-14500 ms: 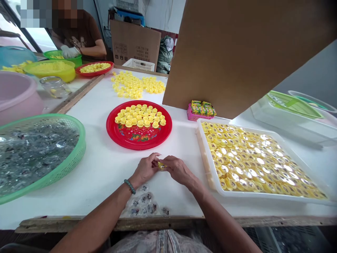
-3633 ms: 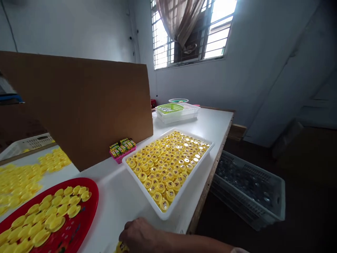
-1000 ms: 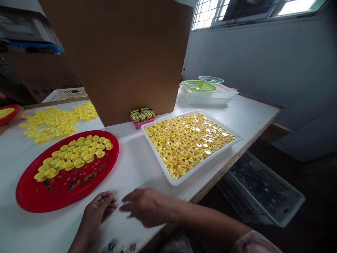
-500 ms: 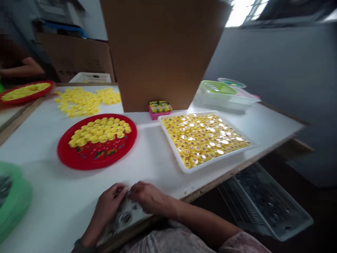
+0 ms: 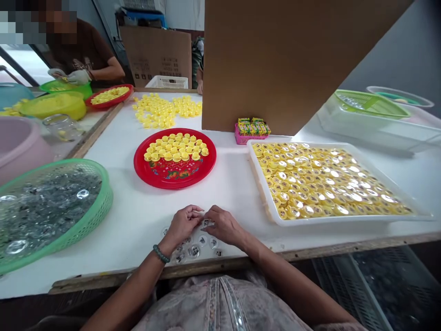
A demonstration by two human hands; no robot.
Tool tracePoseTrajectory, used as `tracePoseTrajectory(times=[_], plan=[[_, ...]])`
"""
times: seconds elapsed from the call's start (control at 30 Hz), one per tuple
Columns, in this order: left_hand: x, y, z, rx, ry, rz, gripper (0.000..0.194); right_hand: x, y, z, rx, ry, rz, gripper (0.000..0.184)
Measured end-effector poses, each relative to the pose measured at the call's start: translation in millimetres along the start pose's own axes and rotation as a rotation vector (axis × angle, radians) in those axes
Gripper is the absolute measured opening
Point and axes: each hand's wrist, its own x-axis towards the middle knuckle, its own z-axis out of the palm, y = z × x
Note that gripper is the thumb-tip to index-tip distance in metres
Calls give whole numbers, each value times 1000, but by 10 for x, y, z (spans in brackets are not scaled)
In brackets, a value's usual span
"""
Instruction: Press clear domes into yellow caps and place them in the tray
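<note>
Close together near the front edge of the table are my left hand (image 5: 184, 224) and my right hand (image 5: 225, 225). The fingers of my left hand are pinched; what is in them is too small to make out. My right hand's thumb and fingers curl around a small clear round plastic piece (image 5: 206, 223) with a dark print. Below and between the hands, several similar clear round pieces (image 5: 195, 251) lie loose on the white table. Ahead, a red tray (image 5: 174, 180) carries yellow round cup-like pieces (image 5: 177, 148).
A green basket (image 5: 106, 202) of clear pieces stands left. On the right is a white tray (image 5: 265, 195) filled with yellow printed pieces. A cardboard sheet (image 5: 275, 69) rises behind a pink basket (image 5: 251, 139). Yellow pieces (image 5: 155, 110) lie at the back. A gloved co-worker (image 5: 93, 55) sits far left.
The view has swung left, bringing the green basket and the co-worker further into sight. Both hands remain close together over the clear pieces, with their fingers slightly shifted.
</note>
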Motion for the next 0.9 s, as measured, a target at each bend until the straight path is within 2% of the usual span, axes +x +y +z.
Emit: tracePoseTrajectory(times=[0.17,0.3,0.4,0.5,0.7,0.77,0.9], plan=[[-6,84,-2,-63,48,23,25,-26,51,47,112,138,5,25],[-31,198,-9,-192,53,13,25,-20,46,50,215,300,-49,32],[-58,272,10,-270,74,6,25,5,15,31,298,380,-60,29],[-67,297,54,-331,113,1,23,32,-23,26,490,408,30,24],[-66,300,128,-391,136,19,19,100,-107,28,1137,405,253,21],[-73,312,150,-402,142,31,20,127,-123,30,1231,461,300,20],[-94,327,210,-394,170,71,23,167,-114,72,1271,567,351,20]])
